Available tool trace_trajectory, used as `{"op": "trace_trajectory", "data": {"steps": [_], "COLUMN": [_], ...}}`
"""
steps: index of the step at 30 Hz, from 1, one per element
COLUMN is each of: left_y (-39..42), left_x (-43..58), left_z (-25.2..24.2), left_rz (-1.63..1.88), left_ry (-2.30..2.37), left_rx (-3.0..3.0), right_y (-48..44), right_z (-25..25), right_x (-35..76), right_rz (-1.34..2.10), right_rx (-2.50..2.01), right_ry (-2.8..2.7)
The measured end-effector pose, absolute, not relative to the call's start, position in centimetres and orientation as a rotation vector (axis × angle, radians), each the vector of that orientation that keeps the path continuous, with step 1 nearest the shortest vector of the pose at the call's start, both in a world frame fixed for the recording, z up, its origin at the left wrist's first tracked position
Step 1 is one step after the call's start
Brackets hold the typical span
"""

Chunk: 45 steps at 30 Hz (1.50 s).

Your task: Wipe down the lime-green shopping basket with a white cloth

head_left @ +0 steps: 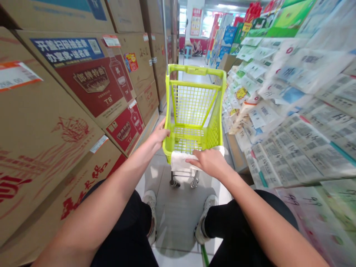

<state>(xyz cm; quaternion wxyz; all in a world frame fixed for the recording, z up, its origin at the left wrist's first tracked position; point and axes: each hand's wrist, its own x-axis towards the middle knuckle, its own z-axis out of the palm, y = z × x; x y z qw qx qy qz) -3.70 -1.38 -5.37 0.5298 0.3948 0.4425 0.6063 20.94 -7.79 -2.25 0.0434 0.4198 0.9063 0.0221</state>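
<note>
A lime-green shopping cart (194, 87) stands upright in the aisle in front of me, and its basket holds nothing that I can see. My left hand (161, 133) grips the basket's left side rim, fingers wrapped over the edge. A white cloth (180, 162) is draped over the rim nearest me. On that cloth rests my right hand (210, 161), its fingers bent round the rim and pressing the cloth against it. Part of the cloth shows beyond the right hand.
Stacked cardboard boxes (91, 78) form a wall close on the left. Packaged paper goods (300, 137) are piled on the right. My shoes (204, 218) stand on the tiled floor (172, 211). A green stick (204, 255) lies low between my legs. Farther back is a blue stool (188, 51).
</note>
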Motion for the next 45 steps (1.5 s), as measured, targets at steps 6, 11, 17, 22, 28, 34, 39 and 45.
{"op": "trace_trajectory", "data": {"steps": [6,11,17,22,28,34,39,45], "left_y": [-1.7,-2.9,-1.9,-0.2,-0.6,-2.4,-0.4,1.6], "left_x": [-2.6,0.6,-0.8,-3.7,-2.2,0.8,-2.2,-5.6], "left_z": [-5.2,-5.6,-5.8,-5.8,-5.7,-6.1,-5.8,-5.5], "left_rz": [1.526,1.55,1.391,1.297,1.442,1.472,1.347,1.274], "left_ry": [1.123,1.074,1.043,0.967,1.07,1.025,1.111,1.139], "left_rx": [0.886,0.947,0.952,1.002,0.961,1.04,1.03,1.051], "right_y": [-9.2,-10.0,-10.3,-10.4,-10.6,-10.4,-10.2,-10.5], "right_z": [-2.3,-1.7,-1.7,-1.4,-1.6,-2.3,-2.2,-1.8], "right_x": [20.1,17.3,17.4,20.4,20.0,17.3,17.9,19.2], "right_rz": [0.123,0.082,0.083,0.056,0.121,0.142,0.137,0.136], "right_rx": [1.266,1.246,1.217,1.291,1.315,1.273,1.286,1.256], "right_ry": [2.781,2.731,2.767,2.739,2.734,2.788,2.777,2.755]}}
